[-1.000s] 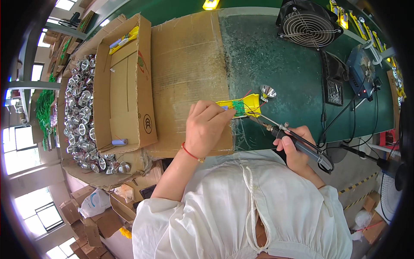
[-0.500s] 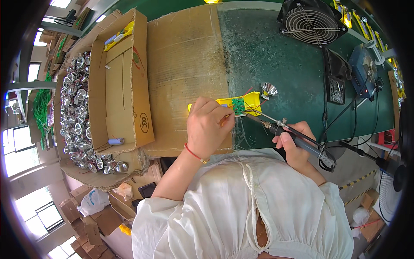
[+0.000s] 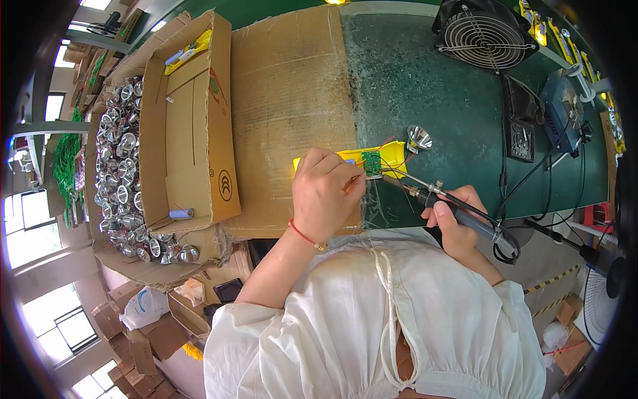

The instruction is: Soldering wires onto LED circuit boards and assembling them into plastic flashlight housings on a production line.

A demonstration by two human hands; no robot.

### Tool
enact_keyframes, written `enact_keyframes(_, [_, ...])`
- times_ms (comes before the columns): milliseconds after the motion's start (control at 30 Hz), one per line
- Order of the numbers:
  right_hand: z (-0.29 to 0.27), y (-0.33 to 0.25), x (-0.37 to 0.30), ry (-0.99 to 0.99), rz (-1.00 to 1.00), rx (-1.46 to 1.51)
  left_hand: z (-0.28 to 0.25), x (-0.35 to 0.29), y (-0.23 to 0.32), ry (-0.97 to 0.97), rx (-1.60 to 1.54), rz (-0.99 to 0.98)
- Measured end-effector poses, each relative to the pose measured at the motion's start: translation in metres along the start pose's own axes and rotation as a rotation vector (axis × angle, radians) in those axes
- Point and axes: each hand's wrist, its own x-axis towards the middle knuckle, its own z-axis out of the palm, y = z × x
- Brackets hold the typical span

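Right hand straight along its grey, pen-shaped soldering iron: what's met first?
Right hand, leading with the soldering iron, would likely meet the green rectangular circuit board on the yellow plastic casing first; tip depth is unclear.

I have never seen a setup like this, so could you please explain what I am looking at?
There is no robot here: a person is working with two bare hands. The view comes from a wide fisheye camera worn on the person's head, looking down, so straight edges bend near the rim. The right hand holds a soldering iron, its tip near a small green circuit board at a yellow plastic housing. The left hand covers part of the housing; what it grips, if anything, is hidden. A silvery reflector lies beside the housing on the green tabletop. To the left stands a cardboard box, with a heap of similar reflectors beyond it.
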Motion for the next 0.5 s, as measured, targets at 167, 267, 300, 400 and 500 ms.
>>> enact_keyframes(167, [-0.0015, -0.0017, -0.0008, 0.081, -0.064, 0.129, 0.0007, -0.0004, -0.0008, 0.008, 0.003, 0.013])
enact_keyframes(267, [-0.0057, 0.0009, -0.0011, 0.086, -0.096, 0.122, -0.0001, -0.0002, -0.0005, -0.008, -0.003, 0.008])
enact_keyframes(300, [-0.0059, 0.0011, -0.0011, 0.094, -0.096, 0.119, -0.0014, 0.0005, -0.0003, -0.020, 0.001, 0.006])
enact_keyframes(400, [-0.0080, 0.0040, 0.0001, 0.101, -0.101, 0.118, -0.0028, 0.0019, 0.0012, -0.036, 0.008, -0.001])
enact_keyframes(500, [-0.0092, 0.0050, 0.0014, 0.105, -0.105, 0.130, -0.0039, 0.0025, 0.0010, -0.050, 0.008, -0.003])
